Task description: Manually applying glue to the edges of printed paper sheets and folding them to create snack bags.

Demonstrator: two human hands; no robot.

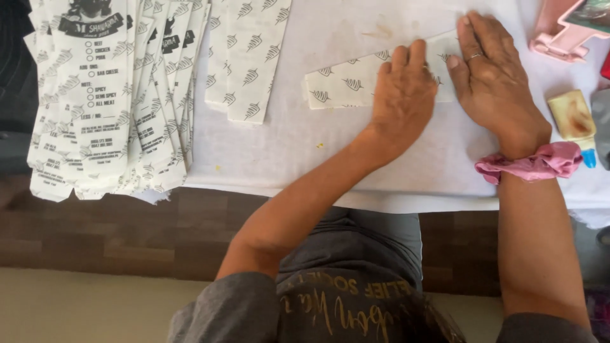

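A folded white paper bag (343,84) with a small leaf print lies flat on a white sheet (305,146). My left hand (401,95) presses flat on its middle with the fingers together. My right hand (492,76) lies palm down on the bag's right end, a ring on one finger and a pink scrunchie (530,164) around the wrist. Neither hand grips anything; both rest flat on the paper.
A fanned stack of printed paper bags (108,101) covers the left. Two more leaf-print bags (248,57) lie at the top middle. A glue stick with a blue tip (575,121) and a pink object (562,28) sit at the right. The wooden table edge (127,235) runs below.
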